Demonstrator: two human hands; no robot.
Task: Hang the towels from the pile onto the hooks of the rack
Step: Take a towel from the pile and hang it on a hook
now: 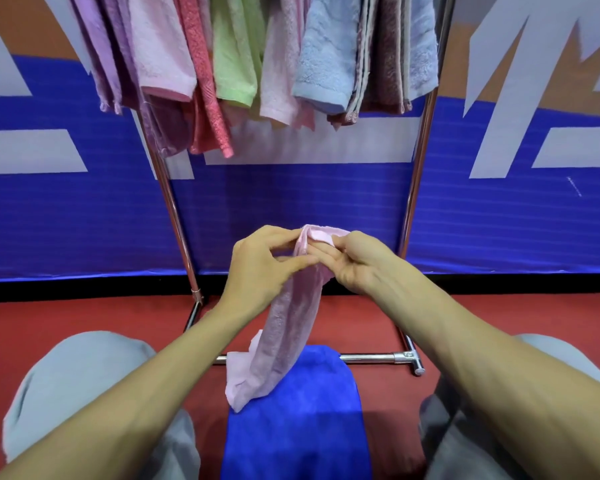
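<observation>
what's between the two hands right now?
Head view: only the top end of the pink towel, pinched by the left hand and the right hand. The rest hangs down towards the blue towel.

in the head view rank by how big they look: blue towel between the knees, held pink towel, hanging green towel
1. bright blue plush towel, nearest the camera
2. pale pink terry towel
3. light green terry towel, cropped and overlapped, so 2 versus 3 is unsure
</observation>
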